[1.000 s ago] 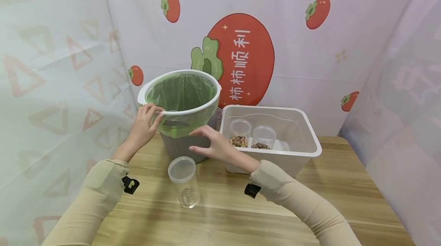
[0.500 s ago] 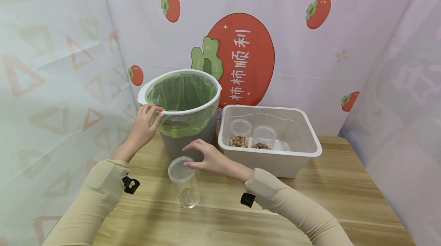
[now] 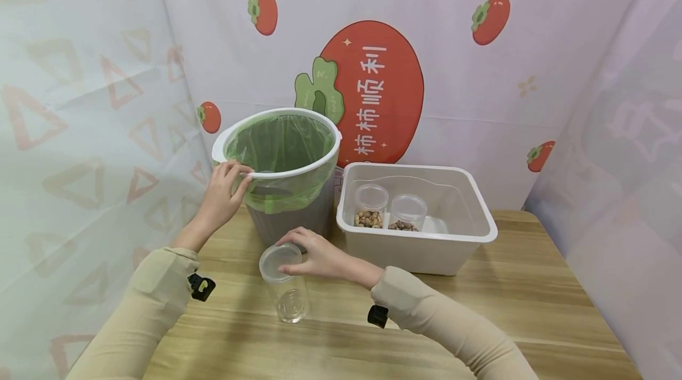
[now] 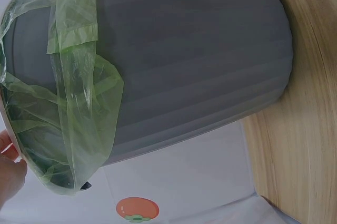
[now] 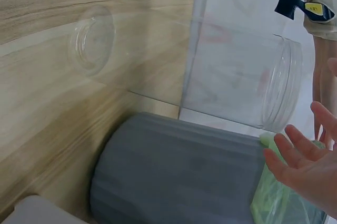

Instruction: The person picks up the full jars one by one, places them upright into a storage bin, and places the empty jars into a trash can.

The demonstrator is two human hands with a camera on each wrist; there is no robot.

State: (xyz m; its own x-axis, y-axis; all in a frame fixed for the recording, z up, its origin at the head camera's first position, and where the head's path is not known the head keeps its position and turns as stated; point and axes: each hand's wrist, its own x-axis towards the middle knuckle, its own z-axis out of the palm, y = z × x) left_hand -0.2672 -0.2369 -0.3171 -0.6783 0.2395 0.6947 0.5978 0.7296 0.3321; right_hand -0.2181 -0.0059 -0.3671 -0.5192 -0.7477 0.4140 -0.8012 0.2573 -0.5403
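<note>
A grey trash can (image 3: pixel 314 214) with a white rim and green bag stands at the back left. My left hand (image 3: pixel 220 193) pinches its near-left rim, fingers over the edge; thumb and fingertips also show in the left wrist view. In front stands a clear lidded jar (image 3: pixel 290 303), upright, with no contents visible. My right hand (image 3: pixel 319 255) is at the lid's right side, fingers spread and bent about it. In the right wrist view, the fingers (image 5: pixel 295 153) look loose beside the jar's lid (image 5: pixel 287 84); whether they touch it I cannot tell.
Right of the trash can is a white plastic bin (image 3: pixel 418 255). Inside it stand two lidded jars, one with light nuts (image 3: pixel 369 218) and one with darker nuts (image 3: pixel 403 225). The wooden table (image 3: pixel 511 309) meets patterned cloth walls at the back and sides.
My right hand has come down and slightly left from beside the trash can to the clear jar's lid. The left hand stays on the rim.
</note>
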